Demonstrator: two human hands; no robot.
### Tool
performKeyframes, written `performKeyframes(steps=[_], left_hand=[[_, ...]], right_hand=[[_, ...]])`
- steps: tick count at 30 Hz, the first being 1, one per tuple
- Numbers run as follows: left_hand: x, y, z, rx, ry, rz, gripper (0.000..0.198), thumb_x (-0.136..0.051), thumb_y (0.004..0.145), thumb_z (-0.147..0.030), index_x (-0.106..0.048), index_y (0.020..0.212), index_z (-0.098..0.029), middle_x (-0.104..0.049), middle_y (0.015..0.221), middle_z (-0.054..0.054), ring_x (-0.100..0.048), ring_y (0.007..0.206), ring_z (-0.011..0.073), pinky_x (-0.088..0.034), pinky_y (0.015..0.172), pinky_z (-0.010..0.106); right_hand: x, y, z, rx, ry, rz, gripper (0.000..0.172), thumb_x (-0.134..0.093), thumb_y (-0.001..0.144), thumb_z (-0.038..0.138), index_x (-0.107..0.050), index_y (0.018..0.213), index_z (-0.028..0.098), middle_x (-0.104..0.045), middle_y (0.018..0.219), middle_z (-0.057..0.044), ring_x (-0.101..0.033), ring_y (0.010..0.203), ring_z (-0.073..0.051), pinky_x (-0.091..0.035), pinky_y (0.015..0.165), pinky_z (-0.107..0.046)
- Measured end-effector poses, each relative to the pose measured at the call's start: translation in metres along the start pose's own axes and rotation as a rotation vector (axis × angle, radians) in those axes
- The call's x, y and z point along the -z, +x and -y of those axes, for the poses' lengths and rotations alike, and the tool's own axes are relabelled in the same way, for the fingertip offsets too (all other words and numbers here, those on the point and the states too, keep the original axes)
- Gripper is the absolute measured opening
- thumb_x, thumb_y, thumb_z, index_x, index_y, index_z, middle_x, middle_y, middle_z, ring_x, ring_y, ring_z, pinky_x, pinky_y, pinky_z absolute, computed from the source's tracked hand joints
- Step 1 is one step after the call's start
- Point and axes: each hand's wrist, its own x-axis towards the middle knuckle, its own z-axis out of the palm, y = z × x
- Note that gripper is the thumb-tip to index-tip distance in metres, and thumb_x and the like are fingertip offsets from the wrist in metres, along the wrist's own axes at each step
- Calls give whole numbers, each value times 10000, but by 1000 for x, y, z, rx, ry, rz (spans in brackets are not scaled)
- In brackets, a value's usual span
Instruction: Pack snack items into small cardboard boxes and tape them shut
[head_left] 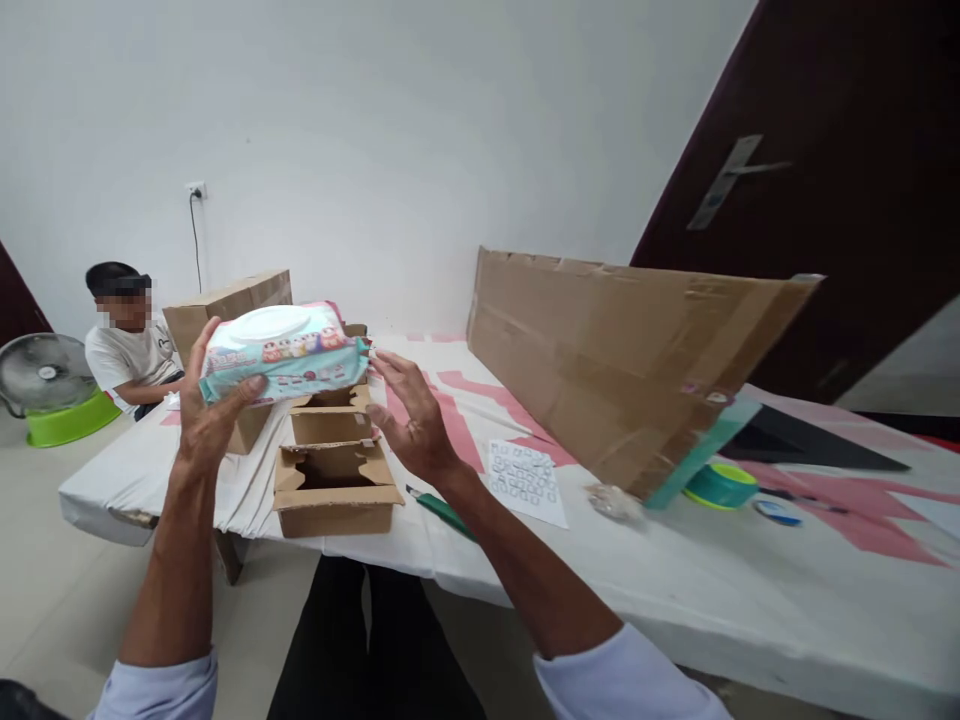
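A pack of wet wipes (300,365), teal and white with a white lid on top, is held up above the table. My left hand (214,385) grips its left end, thumb across the front face. By the pack's right end is my right hand (412,410), its fingers apart; I cannot tell whether a fingertip touches the wrapper. Below the pack stands an open cardboard box (337,515), and another open box (330,428) sits just behind it. A green box cutter (442,513) lies beside the near box, partly covered by my right forearm.
A large cardboard sheet (600,350) stands upright on the right. Near it lie a printed paper (529,480), a roll of tape (721,487) and a crumpled clear wrapper (615,502). Beyond the table's left end are a seated person (131,345) and a fan (49,375).
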Motion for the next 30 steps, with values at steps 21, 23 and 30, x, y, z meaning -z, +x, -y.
performKeyframes(steps=[21, 23, 30], left_hand=[[44, -32, 162, 535, 242, -47, 929, -983, 589, -404, -616, 1419, -204, -725, 1276, 122, -715, 1117, 307, -638, 904, 394], [36, -42, 177, 630, 213, 27, 932, -983, 578, -395, -621, 1417, -209, -735, 1255, 119, -719, 1100, 314, -640, 860, 378], [-1, -73, 227, 730, 153, 309, 822, -950, 620, -380, -650, 1366, -209, -713, 1285, 112, -689, 1146, 324, -583, 938, 378]], right_hand=[[4, -108, -87, -821, 384, 376, 413, -743, 864, 586, -727, 1150, 289, -757, 1212, -101, -695, 1164, -356, -597, 940, -499], [12, -112, -82, -831, 380, 389, 376, -728, 880, 573, -718, 1134, 297, -753, 1200, -96, -693, 1152, -348, -588, 945, -496], [27, -119, -78, -867, 435, 406, 407, -721, 873, 615, -703, 1130, 301, -742, 1165, -96, -698, 1101, -321, -590, 899, -457]])
